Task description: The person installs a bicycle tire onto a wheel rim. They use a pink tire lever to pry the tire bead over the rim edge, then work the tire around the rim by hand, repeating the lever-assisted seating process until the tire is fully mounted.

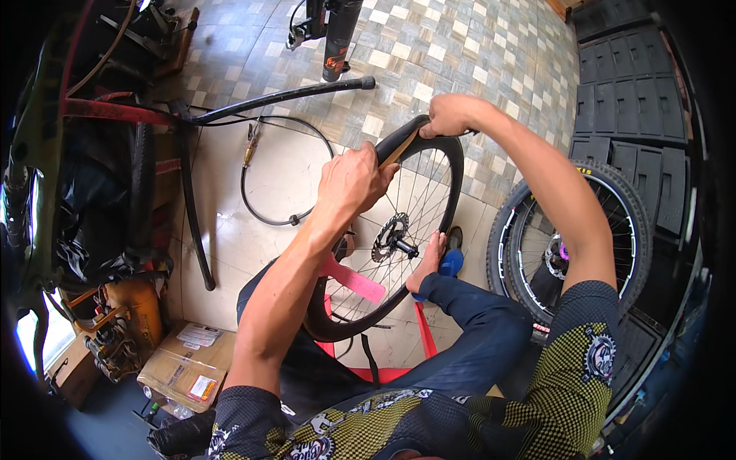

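Observation:
A black spoked wheel (453, 188) with a disc rotor (382, 245) stands between my legs. My left hand (354, 175) grips a black tyre (399, 135) on the upper left of the rim; a tan strip (404, 153) shows along it. Higher and to the right, my right hand (448, 115) pinches the same tyre at the top of the wheel. My bare foot (428, 261) rests against the lower right of the wheel. A flat pink strip (357, 284) lies across the lower left spokes, by my left forearm.
Mountain bike wheels (629, 268) lean by stacked dark bins (629, 100) at right. A hose (241, 192), a black stand (284, 95) and bike frame parts (138, 112) are left and ahead. A cardboard box (176, 368) sits lower left; a blue sandal (452, 263) lies beside my foot.

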Available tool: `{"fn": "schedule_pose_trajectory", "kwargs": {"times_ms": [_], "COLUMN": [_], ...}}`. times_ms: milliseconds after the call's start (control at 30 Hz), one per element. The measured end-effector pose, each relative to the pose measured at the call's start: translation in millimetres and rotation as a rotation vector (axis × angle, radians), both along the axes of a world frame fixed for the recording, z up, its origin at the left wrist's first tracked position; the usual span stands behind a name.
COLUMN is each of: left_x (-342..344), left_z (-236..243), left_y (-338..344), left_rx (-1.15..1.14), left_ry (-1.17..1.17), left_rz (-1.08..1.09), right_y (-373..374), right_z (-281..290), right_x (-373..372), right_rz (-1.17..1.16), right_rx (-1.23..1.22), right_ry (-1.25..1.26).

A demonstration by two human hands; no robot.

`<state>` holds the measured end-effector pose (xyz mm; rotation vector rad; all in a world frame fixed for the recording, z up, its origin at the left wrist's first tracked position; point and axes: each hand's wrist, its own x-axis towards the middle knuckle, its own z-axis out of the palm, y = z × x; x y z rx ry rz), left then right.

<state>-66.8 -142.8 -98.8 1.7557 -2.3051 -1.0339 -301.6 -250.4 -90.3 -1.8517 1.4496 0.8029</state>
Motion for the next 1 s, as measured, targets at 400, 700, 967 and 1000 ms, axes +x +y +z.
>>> {"fn": "schedule_pose_trajectory", "kwargs": {"times_ms": [400, 700, 967, 1000], "left_x": [9, 12, 11, 10], "left_z": [-15, -18, -19, -18], "left_y": [1, 2, 4, 4], "left_rx": [-0.042, -0.006, 0.006, 0.022], "left_ry": [-0.021, -0.059, -0.092, -0.099], "left_rz": [-0.008, 0.017, 0.019, 0.026], "right_y": [134, 135, 137, 137], "right_z": [-117, -126, -122, -122], "right_x": [39, 47, 49, 47], "right_rz": [-0.920, -0.869, -0.868, -0.865], "right_rx": [-0.689, -0.738, -0.735, -0.724], "right_ry": [-0.686, -0.743, -0.732, -0.725]}}
